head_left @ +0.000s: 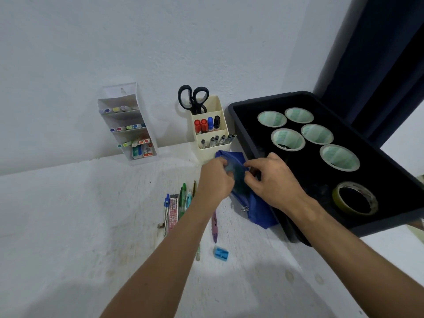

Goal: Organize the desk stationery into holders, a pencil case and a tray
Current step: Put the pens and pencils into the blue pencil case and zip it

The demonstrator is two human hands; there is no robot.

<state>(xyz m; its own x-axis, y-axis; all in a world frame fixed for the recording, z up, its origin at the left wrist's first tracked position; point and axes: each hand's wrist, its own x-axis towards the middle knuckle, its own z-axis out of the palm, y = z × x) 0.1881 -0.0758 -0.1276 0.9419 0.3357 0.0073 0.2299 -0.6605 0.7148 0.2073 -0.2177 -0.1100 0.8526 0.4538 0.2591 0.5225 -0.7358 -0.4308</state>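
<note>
A person stands over a white desk (68,226), both bare hands meeting at a blue fabric pencil case (254,210) that lies at the centre of the scene, its long body running from eleven o'clock toward five o'clock. The left hand (214,177) pinches the cloth at the case's open mouth, and the right hand (274,180) curls its fingers onto the opposite lip, so the two seem to be spreading the opening; a bluish flat item between the hands is too blurred to name. At three o'clock, touching the case's edge, sits a black tray (243,131) holding rolls of tape (288,140). At twelve o'clock stands a cream holder (220,148) with markers and black scissors (192,97); at ten o'clock a white tiered holder (130,120) carries highlighters. At seven o'clock, just beside the left wrist, pens and pencils (176,207) lie loose, with a blue sharpener (220,253) at six o'clock. The case looks soft, light and floppy, likely to collapse shut unless held; the firmest hold is probably along the zipper seam, whose small metal pull (246,208) shows halfway down its side. The pens look stiff and light, easiest taken at mid-barrel.
</note>
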